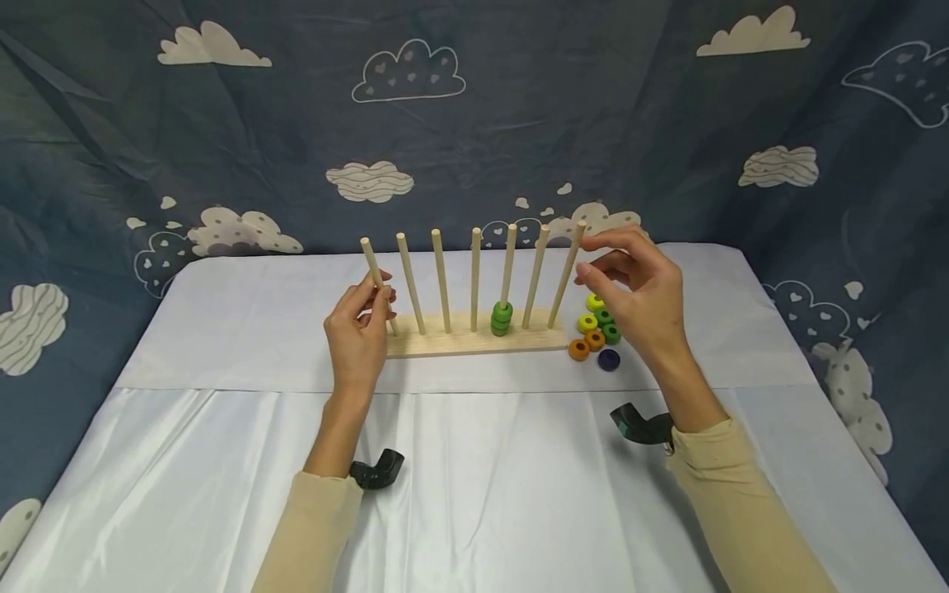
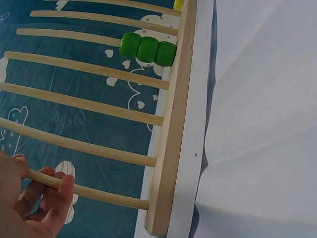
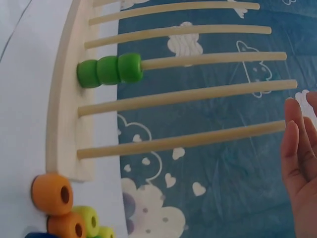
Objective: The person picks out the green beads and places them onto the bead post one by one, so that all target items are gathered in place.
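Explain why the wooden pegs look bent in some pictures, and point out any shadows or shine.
The wooden pegs look straight in the head view but bow gently in the left wrist and right wrist views, probably from lens distortion; in the head view, a soft shadow runs beside the right sleeve, and the white cloth has a pale sheen along its folds.

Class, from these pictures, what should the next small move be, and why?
Probably lower the right grip to the loose green bead: that grip holds no bead, the bead lies nearby, and the peg carrying three green beads has bare length above them. The left grip holds the leftmost peg.
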Available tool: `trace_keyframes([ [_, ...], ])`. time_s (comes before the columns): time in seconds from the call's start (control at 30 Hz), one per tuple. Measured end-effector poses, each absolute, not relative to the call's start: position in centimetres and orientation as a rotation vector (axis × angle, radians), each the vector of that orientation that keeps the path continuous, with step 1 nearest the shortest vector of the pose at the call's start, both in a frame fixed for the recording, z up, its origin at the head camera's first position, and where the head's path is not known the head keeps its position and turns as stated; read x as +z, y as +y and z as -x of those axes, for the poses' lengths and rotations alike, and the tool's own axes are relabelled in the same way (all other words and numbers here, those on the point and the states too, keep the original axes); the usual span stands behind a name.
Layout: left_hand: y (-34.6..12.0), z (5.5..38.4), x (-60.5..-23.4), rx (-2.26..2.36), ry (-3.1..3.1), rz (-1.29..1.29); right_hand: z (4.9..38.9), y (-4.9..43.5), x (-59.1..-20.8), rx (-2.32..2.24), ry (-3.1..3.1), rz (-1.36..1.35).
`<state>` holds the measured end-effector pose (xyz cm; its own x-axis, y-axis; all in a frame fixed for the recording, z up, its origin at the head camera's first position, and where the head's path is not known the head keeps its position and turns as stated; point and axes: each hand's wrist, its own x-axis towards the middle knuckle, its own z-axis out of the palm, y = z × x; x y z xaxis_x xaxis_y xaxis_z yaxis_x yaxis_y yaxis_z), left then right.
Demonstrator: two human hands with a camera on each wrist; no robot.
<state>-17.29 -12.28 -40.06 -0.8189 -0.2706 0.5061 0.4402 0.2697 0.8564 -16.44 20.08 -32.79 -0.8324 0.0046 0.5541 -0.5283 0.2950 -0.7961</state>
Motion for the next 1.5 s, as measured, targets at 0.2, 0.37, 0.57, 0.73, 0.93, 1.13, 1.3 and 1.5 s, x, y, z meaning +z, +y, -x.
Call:
trace_keyframes([
  [0.2,-12.3,17.3,-40.1,-1.602,-1.972,0.153,16.3,21.0,-33.4,1.57,-2.125,-0.462],
  [0.37,-12.3,17.1,-40.1,-1.6,-1.977,0.152,16.4,21.7,-33.8,1.566,-2.149,-0.421],
  [0.57,-12.3,17.1,-39.9,-1.582,-1.985,0.144,16.2,22.6,-34.4,1.57,-2.172,-0.366],
  [0.73,-12.4,17.1,-39.9,-1.572,-1.992,0.134,16.0,23.3,-34.8,1.546,-2.205,-0.333],
  [0.93,-12.5,17.0,-39.6,-1.552,-2.014,0.145,16.1,24.3,-35.3,1.545,-2.218,-0.328],
  [1.13,-12.4,17.0,-39.3,-1.54,-2.027,0.127,16.0,25.1,-35.9,1.528,-2.268,-0.278],
  [1.3,-12.3,16.8,-38.8,-1.549,-2.005,0.113,16.0,25.9,-36.4,1.523,-2.29,-0.262],
  [1.5,-12.4,16.7,-38.4,-1.569,-1.96,0.141,16.0,26.9,-37.0,1.479,-2.333,-0.227],
])
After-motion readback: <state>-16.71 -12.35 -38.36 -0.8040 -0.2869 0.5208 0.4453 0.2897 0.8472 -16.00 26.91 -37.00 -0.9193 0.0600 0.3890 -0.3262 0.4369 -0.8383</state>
